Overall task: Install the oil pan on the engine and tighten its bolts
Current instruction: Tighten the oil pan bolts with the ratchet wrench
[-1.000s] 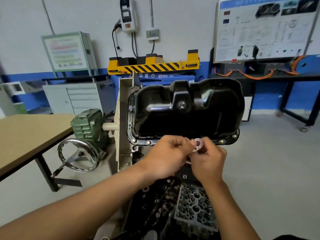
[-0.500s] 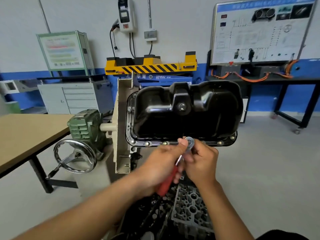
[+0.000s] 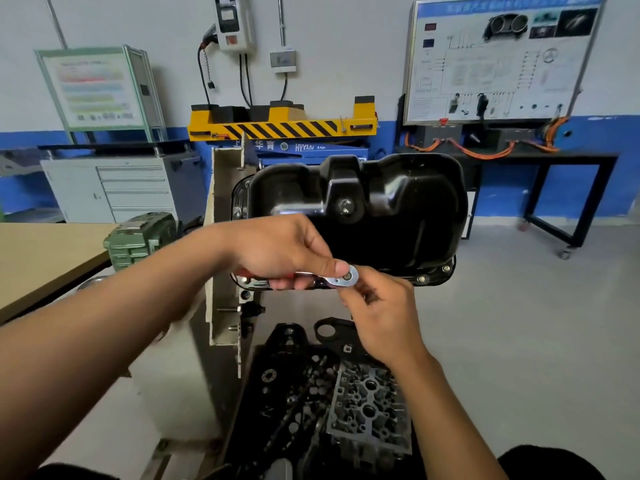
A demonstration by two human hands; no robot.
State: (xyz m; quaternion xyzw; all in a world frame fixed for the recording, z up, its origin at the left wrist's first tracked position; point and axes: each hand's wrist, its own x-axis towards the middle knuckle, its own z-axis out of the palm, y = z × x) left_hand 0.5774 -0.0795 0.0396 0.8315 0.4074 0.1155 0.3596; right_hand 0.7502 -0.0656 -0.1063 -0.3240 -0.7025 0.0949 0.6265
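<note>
Ratchet (image 3: 346, 279) now level along oil pan (image 3: 398, 209) lower flange, no longer upright. Left hand (image 3: 277, 251) grip wraps handle; right hand (image 3: 381, 313) grip pinches head. Bolt (image 3: 421, 279) tightening seems imminent.

1. This is a workshop where people learn to fix cars.
2. A car engine (image 3: 367, 403) sits on a stand, with a black oil pan (image 3: 398, 209) on it.
3. The left hand (image 3: 277, 254) grips a metal wrench (image 3: 343, 279).
4. A big board (image 3: 498, 60) on the wall shows wires and car dials.
5. A yellow and black striped lift (image 3: 282, 128) stands by the back wall.
6. A grey cabinet (image 3: 135, 192) with drawers and a wooden table (image 3: 41, 258) are on the left.
</note>
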